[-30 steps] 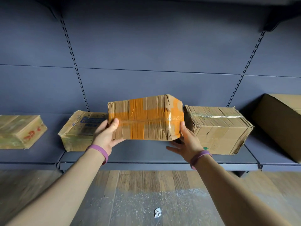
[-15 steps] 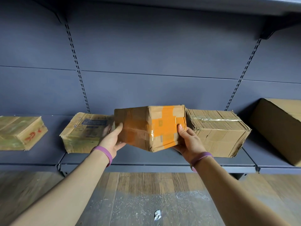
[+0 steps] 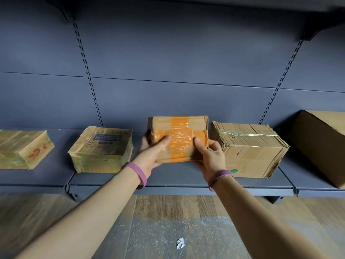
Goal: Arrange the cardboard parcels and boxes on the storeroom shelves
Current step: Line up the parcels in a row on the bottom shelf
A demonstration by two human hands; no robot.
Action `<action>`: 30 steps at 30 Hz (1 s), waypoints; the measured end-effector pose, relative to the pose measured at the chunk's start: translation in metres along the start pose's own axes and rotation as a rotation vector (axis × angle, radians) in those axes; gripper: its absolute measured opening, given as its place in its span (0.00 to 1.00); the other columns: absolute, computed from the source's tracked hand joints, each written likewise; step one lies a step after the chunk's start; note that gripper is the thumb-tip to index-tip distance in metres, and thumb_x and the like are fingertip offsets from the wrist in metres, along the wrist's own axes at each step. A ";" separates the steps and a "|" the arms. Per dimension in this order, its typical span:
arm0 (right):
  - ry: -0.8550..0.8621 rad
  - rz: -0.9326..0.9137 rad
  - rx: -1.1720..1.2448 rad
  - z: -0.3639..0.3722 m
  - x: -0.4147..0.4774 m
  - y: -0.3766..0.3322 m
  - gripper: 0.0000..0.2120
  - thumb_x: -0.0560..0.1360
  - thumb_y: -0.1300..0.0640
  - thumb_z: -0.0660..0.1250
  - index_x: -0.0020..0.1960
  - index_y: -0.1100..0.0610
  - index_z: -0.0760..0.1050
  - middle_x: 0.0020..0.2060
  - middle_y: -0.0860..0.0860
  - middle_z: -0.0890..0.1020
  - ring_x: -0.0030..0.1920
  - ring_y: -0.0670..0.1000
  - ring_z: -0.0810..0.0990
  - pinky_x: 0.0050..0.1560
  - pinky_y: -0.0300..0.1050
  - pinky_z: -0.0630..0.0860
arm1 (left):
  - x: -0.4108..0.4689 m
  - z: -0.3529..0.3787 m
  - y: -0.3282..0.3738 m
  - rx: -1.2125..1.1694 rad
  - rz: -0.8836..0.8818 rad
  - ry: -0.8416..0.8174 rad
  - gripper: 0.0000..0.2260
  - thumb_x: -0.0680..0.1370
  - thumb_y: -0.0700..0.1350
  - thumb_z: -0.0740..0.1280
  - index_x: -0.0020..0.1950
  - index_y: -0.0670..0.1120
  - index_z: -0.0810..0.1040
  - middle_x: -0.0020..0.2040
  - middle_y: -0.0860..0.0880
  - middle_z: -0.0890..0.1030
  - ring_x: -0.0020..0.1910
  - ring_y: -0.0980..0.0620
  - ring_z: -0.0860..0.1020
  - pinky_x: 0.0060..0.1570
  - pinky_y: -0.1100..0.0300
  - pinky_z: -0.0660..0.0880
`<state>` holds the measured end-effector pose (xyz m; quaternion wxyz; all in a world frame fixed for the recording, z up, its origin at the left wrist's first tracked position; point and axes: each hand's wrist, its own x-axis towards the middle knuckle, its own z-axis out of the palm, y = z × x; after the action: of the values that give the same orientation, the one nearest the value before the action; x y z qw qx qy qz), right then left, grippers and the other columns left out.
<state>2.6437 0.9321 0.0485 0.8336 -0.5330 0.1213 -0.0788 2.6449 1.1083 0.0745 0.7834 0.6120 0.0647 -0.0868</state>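
The orange-taped box (image 3: pixel 179 131) is between your palms over the shelf (image 3: pixel 177 181), in the gap between the printed box (image 3: pixel 102 148) on its left and the ribbed box (image 3: pixel 250 148) on its right. Your hands hide whether its base touches the shelf. Your left hand (image 3: pixel 151 156) grips the left end with the thumb across the taped face, and your right hand (image 3: pixel 209 156) grips the right end the same way. Going by the dented corners and glossy tape, it is probably light, soft-walled and a little slick, so hold it by the ends, on bare cardboard where you can. Its right edge is just beside the ribbed box, and there is more room on the left. The back wall (image 3: pixel 186 101) stands close behind.
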 end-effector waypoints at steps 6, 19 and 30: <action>-0.100 0.157 0.060 0.004 -0.001 -0.016 0.20 0.79 0.36 0.58 0.58 0.50 0.76 0.61 0.49 0.77 0.65 0.55 0.74 0.62 0.54 0.75 | 0.002 -0.041 0.014 -0.350 -0.029 0.041 0.28 0.67 0.52 0.76 0.66 0.49 0.75 0.62 0.44 0.82 0.61 0.43 0.80 0.63 0.41 0.76; -0.150 0.264 0.217 -0.017 -0.004 -0.015 0.20 0.80 0.45 0.64 0.66 0.56 0.76 0.55 0.56 0.85 0.49 0.54 0.86 0.44 0.51 0.84 | -0.008 -0.056 0.010 -0.449 -0.166 -0.060 0.28 0.70 0.57 0.71 0.67 0.48 0.74 0.62 0.41 0.82 0.63 0.38 0.78 0.59 0.41 0.76; 0.082 0.051 0.084 -0.017 0.004 -0.010 0.24 0.73 0.63 0.73 0.66 0.68 0.72 0.56 0.63 0.83 0.53 0.60 0.85 0.46 0.56 0.84 | 0.005 -0.046 0.017 -0.270 -0.071 0.053 0.26 0.77 0.59 0.68 0.73 0.55 0.69 0.65 0.44 0.78 0.60 0.41 0.79 0.54 0.40 0.80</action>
<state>2.6431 0.9123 0.0500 0.8513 -0.4908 0.1656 -0.0842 2.6535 1.1567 0.0788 0.8532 0.5002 0.1180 -0.0888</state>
